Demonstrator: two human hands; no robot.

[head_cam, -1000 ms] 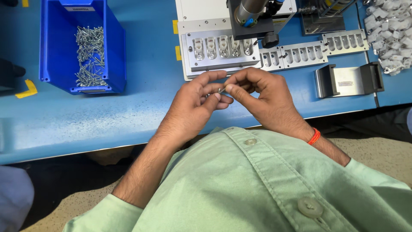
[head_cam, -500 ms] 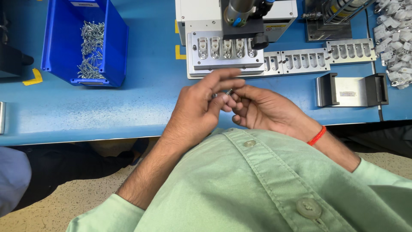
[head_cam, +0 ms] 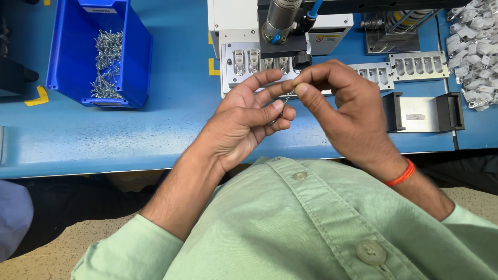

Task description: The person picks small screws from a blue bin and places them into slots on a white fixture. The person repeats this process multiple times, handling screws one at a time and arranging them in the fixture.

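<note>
A small silver screw [head_cam: 287, 97] is pinched between the thumb and forefinger of the right hand [head_cam: 346, 111], held in the air above the near edge of the blue worktable [head_cam: 155, 135]. The left hand [head_cam: 244, 124] sits just left of it, palm turned up and fingers loosely curled; its fingertips touch the screw's lower end, and a few more small metal pieces seem to rest in its cupped fingers, though they are too small to make out. An orange band [head_cam: 402, 175] circles the right wrist. The person wears a pale green buttoned shirt [head_cam: 311, 228].

Just beyond the hands stands a white machine [head_cam: 233, 15] with a metal cylinder head [head_cam: 279, 21] over a grey fixture plate [head_cam: 244, 62] with slots. To the right lie 2 slotted metal trays [head_cam: 415, 65] and a black and silver bracket [head_cam: 423, 111]. At far left, a blue bin [head_cam: 132, 62] holds a heap of silver screws [head_cam: 106, 62]. White and metal parts [head_cam: 474, 41] pile up at far right.
</note>
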